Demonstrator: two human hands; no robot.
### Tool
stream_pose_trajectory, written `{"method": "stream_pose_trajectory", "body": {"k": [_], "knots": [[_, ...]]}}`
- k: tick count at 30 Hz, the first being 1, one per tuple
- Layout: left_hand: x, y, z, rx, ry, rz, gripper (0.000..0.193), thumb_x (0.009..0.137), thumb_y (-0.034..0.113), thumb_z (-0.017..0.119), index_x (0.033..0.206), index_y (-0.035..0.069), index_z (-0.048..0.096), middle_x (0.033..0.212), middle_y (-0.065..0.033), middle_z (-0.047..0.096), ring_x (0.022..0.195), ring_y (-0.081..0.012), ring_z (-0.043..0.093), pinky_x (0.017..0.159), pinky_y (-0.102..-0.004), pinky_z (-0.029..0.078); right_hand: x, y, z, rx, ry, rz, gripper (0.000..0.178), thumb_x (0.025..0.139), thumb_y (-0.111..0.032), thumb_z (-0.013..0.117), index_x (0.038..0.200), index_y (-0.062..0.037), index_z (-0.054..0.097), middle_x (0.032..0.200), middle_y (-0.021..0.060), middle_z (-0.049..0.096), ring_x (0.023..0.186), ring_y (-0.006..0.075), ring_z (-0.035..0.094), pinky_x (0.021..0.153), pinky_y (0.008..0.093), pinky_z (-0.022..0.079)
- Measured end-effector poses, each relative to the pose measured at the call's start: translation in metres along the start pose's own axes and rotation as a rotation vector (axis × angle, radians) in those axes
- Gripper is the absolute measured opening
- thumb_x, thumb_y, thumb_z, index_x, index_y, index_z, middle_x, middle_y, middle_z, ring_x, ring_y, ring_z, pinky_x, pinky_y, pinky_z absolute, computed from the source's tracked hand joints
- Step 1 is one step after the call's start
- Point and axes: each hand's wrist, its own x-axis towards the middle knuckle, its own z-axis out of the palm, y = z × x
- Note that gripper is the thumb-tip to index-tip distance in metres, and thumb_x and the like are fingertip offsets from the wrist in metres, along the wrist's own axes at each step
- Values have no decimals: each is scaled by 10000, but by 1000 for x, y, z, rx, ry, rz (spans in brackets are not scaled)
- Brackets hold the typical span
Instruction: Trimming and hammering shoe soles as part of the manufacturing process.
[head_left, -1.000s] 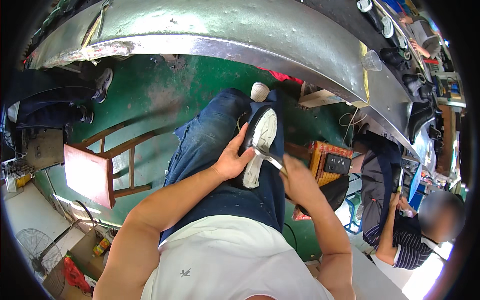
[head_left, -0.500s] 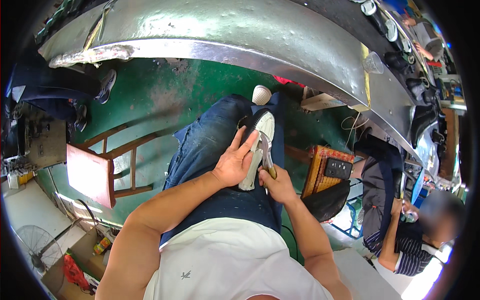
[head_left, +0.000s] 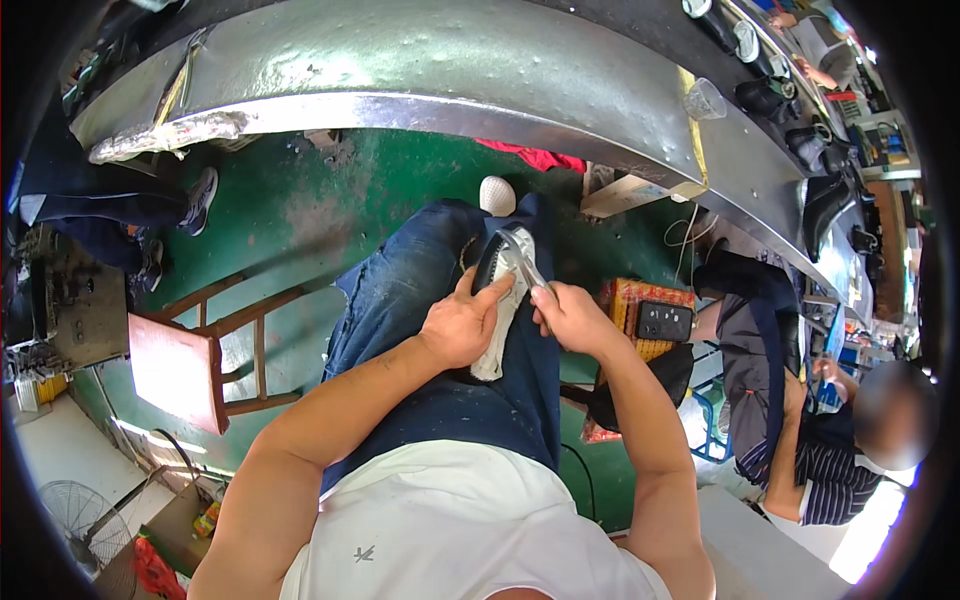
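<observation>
A dark shoe with its pale underside (head_left: 489, 348) turned up lies lengthwise on my lap, toe pointing away from me. My left hand (head_left: 458, 328) grips its left side, thumb and fingers pressed on the upper and the underside. In my right hand (head_left: 574, 318) is a pair of metal pincers (head_left: 527, 264) with a curved head, the fingers closed round the handles. That head rests over the toe end of the shoe; whether its jaws bite on anything is too small to tell. My palm hides most of the handles.
A metal bench (head_left: 420, 100) crosses ahead, with a plastic cup (head_left: 705, 100) and black shoes (head_left: 826, 215) toward the right. On the left is a wooden stool (head_left: 175, 370). To my right a phone (head_left: 664, 322) lies on a woven seat (head_left: 625, 320); beyond it sits a co-worker (head_left: 830, 470).
The pincers' head has swung forward onto the shoe's toe, and my right hand has moved up and a little right. My left hand stays on the shoe. The whole view has shifted slightly.
</observation>
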Motion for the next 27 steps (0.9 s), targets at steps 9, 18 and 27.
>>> {"method": "stream_pose_trajectory", "body": {"k": [9, 18, 27], "knots": [[-8, -6, 14, -128, 30, -232, 838, 1005, 333, 536, 1590, -63, 85, 1571, -313, 352, 1318, -468, 517, 1110, -456, 425, -15, -2, 11, -57, 64, -74, 452, 1087, -359, 419, 950, 24, 616, 752, 120, 671, 663, 231, 672, 656, 371, 526], [-17, -30, 1, -515, -245, -89, 1068, 949, 326, 683, 1612, 9, -94, 1624, -290, 260, 1487, -365, 354, 1208, -381, 302, -46, 11, 35, -539, 64, -66, 387, 1054, -372, 487, 1017, -1, 589, 870, 252, 684, 860, 471, 659, 757, 549, 508], [-23, -23, 2, -563, -282, -175, 1092, 916, 180, 722, 1617, 45, -104, 1609, -255, 255, 1492, -333, 312, 1223, -366, 264, -75, 23, 53, -489, -23, -12, 382, 1059, -344, 471, 1024, 10, 611, 866, 256, 679, 874, 489, 653, 759, 532, 511]]}}
